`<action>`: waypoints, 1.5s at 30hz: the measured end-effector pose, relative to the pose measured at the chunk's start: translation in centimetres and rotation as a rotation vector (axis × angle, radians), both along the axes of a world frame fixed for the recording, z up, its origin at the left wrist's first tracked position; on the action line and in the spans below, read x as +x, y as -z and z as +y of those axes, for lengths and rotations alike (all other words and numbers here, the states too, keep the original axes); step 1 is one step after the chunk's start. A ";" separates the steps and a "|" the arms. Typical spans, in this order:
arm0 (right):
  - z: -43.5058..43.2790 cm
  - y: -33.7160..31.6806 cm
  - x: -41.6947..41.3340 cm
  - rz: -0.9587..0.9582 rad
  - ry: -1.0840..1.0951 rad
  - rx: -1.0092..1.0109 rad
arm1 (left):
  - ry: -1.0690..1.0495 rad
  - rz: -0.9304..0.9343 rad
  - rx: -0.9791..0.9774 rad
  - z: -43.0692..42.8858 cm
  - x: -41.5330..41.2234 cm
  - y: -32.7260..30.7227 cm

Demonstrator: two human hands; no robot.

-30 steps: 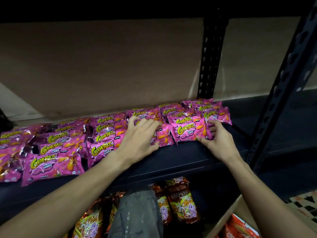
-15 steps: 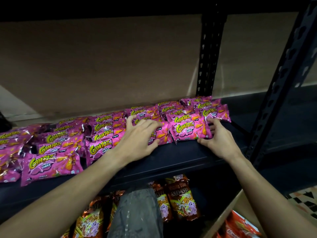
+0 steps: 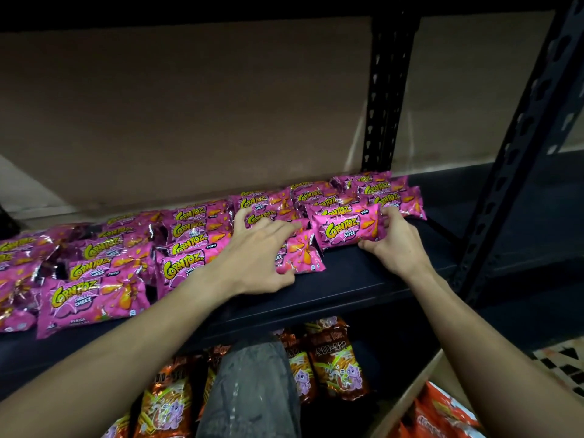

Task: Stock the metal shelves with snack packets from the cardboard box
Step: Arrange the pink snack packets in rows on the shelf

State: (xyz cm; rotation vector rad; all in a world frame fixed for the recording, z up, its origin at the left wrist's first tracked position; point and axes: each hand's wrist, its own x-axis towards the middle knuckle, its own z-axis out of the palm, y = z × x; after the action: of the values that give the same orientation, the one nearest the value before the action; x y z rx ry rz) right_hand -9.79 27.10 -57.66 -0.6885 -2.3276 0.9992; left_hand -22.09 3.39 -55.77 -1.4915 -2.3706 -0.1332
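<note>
Fingers (image 3: pixel 278 227) of the left hand (image 3: pixel 259 257) are lying spread and fairly straight across the pink packets (image 3: pixel 94 298), which are covering the metal shelf (image 3: pixel 347 281) in overlapping rows from its left end. The thumb is touching the lower edge of a loose packet (image 3: pixel 301 252) near the shelf's front. Just to the right, the right hand (image 3: pixel 399 245) is gripping a front packet (image 3: pixel 347 230) by its right end, with its fingers (image 3: pixel 390 213) curling over the top and its thumb tucking underneath. That packet is sitting against the row behind it. Below, orange packets (image 3: pixel 335 365) are resting on a lower shelf. At bottom right, the cardboard box (image 3: pixel 407 403) is standing open, showing red packets (image 3: pixel 442 415) inside. The main risk is probably slipping: the glossy wrappers look slick, so a push from either hand could be sending the loose packet over the front edge or ruffling the tidy rows.
</note>
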 end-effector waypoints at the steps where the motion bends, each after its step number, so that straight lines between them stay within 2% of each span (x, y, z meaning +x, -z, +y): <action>1: 0.0 0.0 0.0 0.001 -0.001 -0.007 | -0.001 0.002 0.004 0.0 -0.1 0.0; 11: 0.8 -0.4 0.7 -0.064 -0.029 -0.042 | 0.014 0.092 0.114 0.3 0.0 0.7; 20: 0.9 -0.5 1.2 -0.125 -0.047 -0.019 | 0.001 0.046 0.059 0.1 0.1 0.6; 25: 0.0 -0.6 1.5 -0.156 -0.032 0.087 | -0.015 0.027 0.066 -1.1 -0.1 0.2; 28: -1.2 -0.5 1.7 -0.093 0.015 0.188 | -0.048 0.008 0.109 -3.3 -0.3 -0.4; 33: -2.9 -0.6 1.3 -0.081 0.027 0.153 | -0.109 -0.011 0.175 -8.3 -0.8 -1.0; 39: -5.0 -1.3 0.9 -0.031 -0.032 0.331 | -0.176 -0.005 0.124 -11.1 -1.3 -1.4; 45: -8.8 -1.1 -0.5 -0.068 -0.182 0.488 | -0.236 0.063 0.011 -11.6 -1.8 -1.0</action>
State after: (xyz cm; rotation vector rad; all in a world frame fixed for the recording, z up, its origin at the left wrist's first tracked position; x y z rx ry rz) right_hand -10.26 18.32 -56.57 -0.3233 -2.5862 0.4447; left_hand -23.84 -8.22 -54.75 -1.1817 -2.4679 -0.0415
